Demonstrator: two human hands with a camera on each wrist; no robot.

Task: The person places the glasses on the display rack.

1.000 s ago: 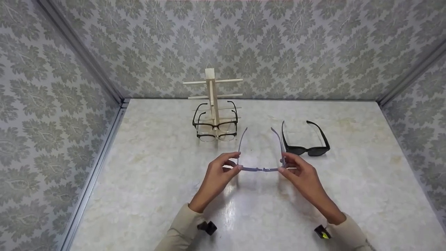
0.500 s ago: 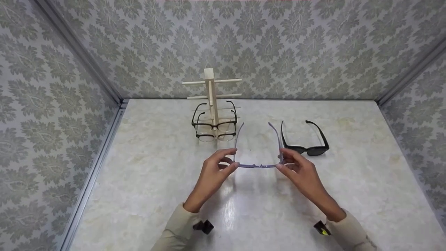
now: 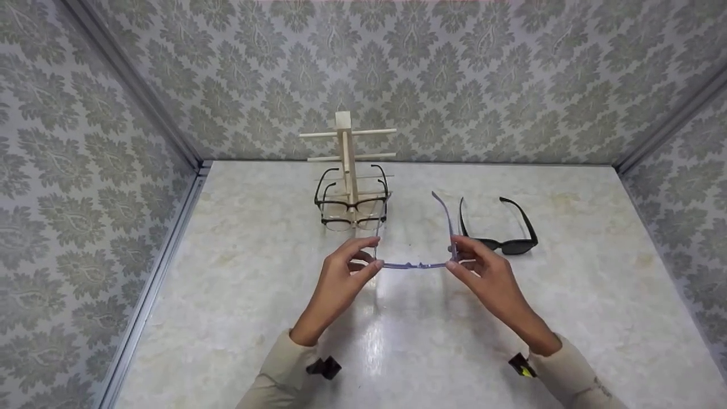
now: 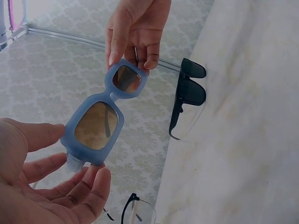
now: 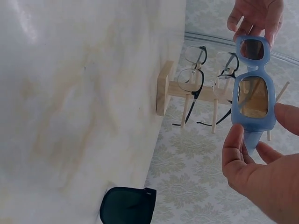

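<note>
A pair of blue-framed sunglasses (image 3: 409, 265) with brownish lenses is held up over the table, its temples unfolded and pointing away from me. My left hand (image 3: 341, 278) pinches its left end by the hinge, thumb at the front corner and fingers along the temple. At the opposite end my right hand (image 3: 491, 278) pinches the other hinge corner the same way. In the left wrist view the blue frame (image 4: 74, 121) shows its lenses between both hands. Behind the left temple tip stands a wooden eyeglass rack (image 3: 343, 122) bearing two dark-rimmed pairs of glasses (image 3: 352, 204) on its lower pegs.
Black sunglasses (image 3: 517, 246) rest on the table just beyond my right hand, temples unfolded toward the back. The rack's upper pegs (image 3: 375, 132) carry no glasses. Patterned panels (image 3: 397, 74) wall in the marbled table (image 3: 238, 272) at the back and sides.
Both hands have carried the blue sunglasses left and a little farther from me, so that the left temple tip now overlaps the glasses on the rack. The grip of both hands stays the same.
</note>
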